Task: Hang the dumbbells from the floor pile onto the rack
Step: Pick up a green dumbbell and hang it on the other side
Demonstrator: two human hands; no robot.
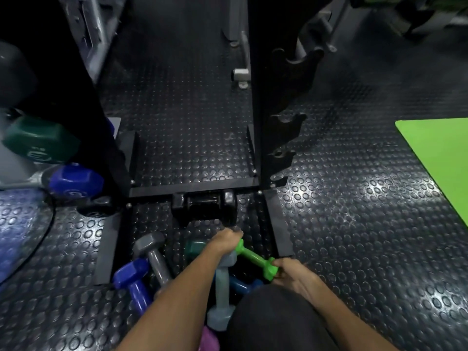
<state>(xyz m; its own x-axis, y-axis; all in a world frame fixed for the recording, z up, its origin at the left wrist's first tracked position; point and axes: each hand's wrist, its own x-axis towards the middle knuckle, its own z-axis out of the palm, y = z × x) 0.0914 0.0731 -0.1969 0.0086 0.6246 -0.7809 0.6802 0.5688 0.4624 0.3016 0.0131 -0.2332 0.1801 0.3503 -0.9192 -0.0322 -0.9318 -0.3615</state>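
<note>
A pile of dumbbells lies on the floor at the foot of the black rack [260, 102]. My left hand [224, 241] reaches into the pile, its fingers curled over the far head of a pale grey-blue dumbbell [222, 282]. My right hand [291, 274] grips the near head of a bright green dumbbell [254, 259]. Beside them lie a grey dumbbell [154, 257], a blue dumbbell [134, 282], a dark green one [195, 248], a dark blue one [243, 285] and a black dumbbell [205, 203] against the rack base. The rack's right upright has bare hooks [286, 122].
On the left, a green dumbbell [38, 140] and a blue one [76, 181] hang on the rack's other side. A bright green mat [438, 153] lies at right. A purple weight [209, 340] shows at the bottom edge. The floor is studded black rubber.
</note>
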